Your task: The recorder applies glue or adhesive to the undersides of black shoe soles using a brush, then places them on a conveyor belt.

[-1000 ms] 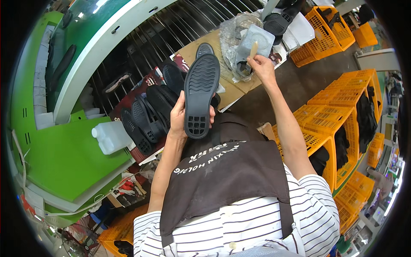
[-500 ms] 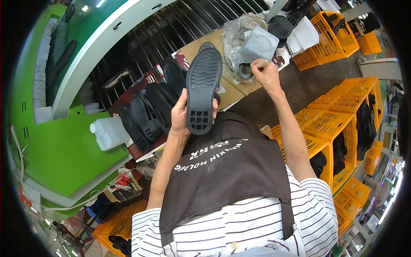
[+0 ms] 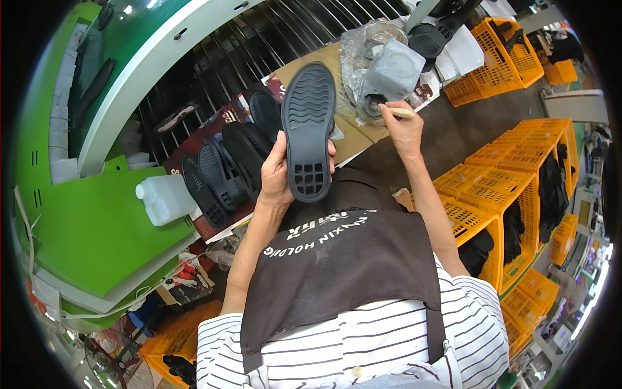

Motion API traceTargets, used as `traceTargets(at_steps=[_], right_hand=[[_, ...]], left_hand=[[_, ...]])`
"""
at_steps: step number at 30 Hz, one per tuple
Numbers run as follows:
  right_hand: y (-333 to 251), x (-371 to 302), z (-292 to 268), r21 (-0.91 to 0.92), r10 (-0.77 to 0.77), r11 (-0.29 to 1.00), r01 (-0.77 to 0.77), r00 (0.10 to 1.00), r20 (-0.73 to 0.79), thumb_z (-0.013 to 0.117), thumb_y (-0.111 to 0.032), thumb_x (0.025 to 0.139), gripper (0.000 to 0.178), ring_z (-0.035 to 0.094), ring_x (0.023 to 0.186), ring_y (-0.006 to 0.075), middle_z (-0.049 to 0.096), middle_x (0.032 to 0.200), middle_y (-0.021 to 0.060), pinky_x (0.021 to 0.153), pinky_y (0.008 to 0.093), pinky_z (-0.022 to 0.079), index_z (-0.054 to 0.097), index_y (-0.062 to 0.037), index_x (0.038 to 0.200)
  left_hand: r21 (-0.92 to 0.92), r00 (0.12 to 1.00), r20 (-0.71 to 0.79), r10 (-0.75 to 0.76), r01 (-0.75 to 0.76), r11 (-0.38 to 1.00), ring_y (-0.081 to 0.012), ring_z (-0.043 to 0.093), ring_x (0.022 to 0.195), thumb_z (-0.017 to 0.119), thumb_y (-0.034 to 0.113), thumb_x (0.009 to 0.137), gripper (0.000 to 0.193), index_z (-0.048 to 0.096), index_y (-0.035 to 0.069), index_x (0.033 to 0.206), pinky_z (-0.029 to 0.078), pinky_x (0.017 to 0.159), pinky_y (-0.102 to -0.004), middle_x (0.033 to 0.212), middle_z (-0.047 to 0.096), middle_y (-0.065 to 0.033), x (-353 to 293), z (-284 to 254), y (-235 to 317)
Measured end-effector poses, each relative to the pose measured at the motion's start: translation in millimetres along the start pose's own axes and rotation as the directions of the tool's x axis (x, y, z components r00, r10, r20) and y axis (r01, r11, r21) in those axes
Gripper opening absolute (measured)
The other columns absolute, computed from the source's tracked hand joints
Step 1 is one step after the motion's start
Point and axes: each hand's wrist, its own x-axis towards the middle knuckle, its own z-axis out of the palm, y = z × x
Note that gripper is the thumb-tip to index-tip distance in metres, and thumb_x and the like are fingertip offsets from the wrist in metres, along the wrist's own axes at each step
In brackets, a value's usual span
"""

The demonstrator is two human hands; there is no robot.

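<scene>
Centre: most of the left hand's point(image 3: 275, 172) fingers were hidden behind the black sole point(image 3: 309, 123); its far face was turned away, unseen. Upper right of centre: the pale handle point(image 3: 402, 113) in the right hand point(image 3: 406, 131) had its working end lost at the dark mouth of the translucent container point(image 3: 394, 68); could not tell if it touched. Contents were too dark to read. Left of centre: other soles point(image 3: 212, 170) overlapped, partly covered. Right: black items point(image 3: 554, 167) in orange crates point(image 3: 489, 185) were too indistinct to identify. Lower left: fan point(image 3: 121, 364) was blurred, cut by the lower edge.
</scene>
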Motion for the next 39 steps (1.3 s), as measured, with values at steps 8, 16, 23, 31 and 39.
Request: traceTargets(at_steps=[8, 16, 23, 31, 39], right_hand=[[17, -17, -5, -0.001, 0.076, 0.997, -0.077, 0.996, -0.043, 0.073, -0.013, 0.083, 0.015, 0.061, 0.055, 0.0074, 0.065, 0.068, 0.0034, 0.053, 0.0225, 0.048, 0.065, -0.0014, 0.079], [-1, -10, -13, -0.024, 0.194, 0.981, -0.194, 0.981, 0.003, 0.071, -0.017, 0.085, 0.017, 0.062, 0.054, 0.0085, 0.064, 0.062, 0.0036, 0.05, 0.0224, 0.049, 0.066, -0.0014, 0.08], [-14, 11, -37, -0.232, -0.064, 0.962, 0.141, 0.948, 0.312, 0.066, -0.01, 0.082, 0.01, 0.064, 0.071, 0.0196, 0.064, 0.073, 0.0088, 0.064, 0.0313, 0.049, 0.068, -0.0041, 0.09], [-19, 30, -55, -0.23, -0.189, 0.838, 0.496, 0.657, 0.73, 0.064, -0.001, 0.079, 0.018, 0.061, 0.081, 0.0299, 0.059, 0.083, 0.0126, 0.073, 0.0369, 0.047, 0.069, -0.0062, 0.096], [-63, 17, -81, -0.008, 0.035, 0.999, -0.035, 0.905, 0.425, 0.063, -0.004, 0.088, 0.013, 0.062, 0.065, 0.0086, 0.066, 0.077, 0.0043, 0.057, 0.0212, 0.049, 0.068, 0.0009, 0.099]], left_hand=[[0.208, 0.996, -0.059, 0.062, -0.048, 0.977, -0.0355, 0.055, 0.116, 0.07, 0.037, 0.083, 0.078, 0.034, -0.001, 0.14, 0.049, 0.095, -0.0464, 0.124, 0.054, -0.019, 2, -9, -3], [0.224, 0.986, -0.075, 0.148, -0.128, 0.966, -0.0274, 0.05, 0.124, 0.078, 0.01, 0.076, 0.071, 0.042, 0.006, 0.137, 0.039, 0.105, -0.0404, 0.134, 0.051, -0.0184, 5, -18, -4], [0.248, 0.979, -0.126, 0.161, -0.126, 0.961, -0.0269, 0.048, 0.126, 0.076, 0.002, 0.075, 0.07, 0.042, 0.005, 0.136, 0.038, 0.107, -0.0391, 0.136, 0.05, -0.0191, 0, -18, 6], [0.458, 0.962, -0.174, 0.209, -0.109, 0.882, -0.0228, 0.055, 0.118, 0.074, 0.002, 0.075, 0.071, 0.039, 0.008, 0.137, 0.051, 0.089, -0.0329, 0.138, 0.048, -0.0161, 2, -14, 15], [0.589, 0.924, -0.076, 0.375, -0.261, 0.765, -0.02, 0.048, 0.125, 0.067, -0.002, 0.079, 0.067, 0.038, 0.003, 0.138, 0.036, 0.107, -0.0341, 0.141, 0.046, -0.0126, 19, 13, 33]])
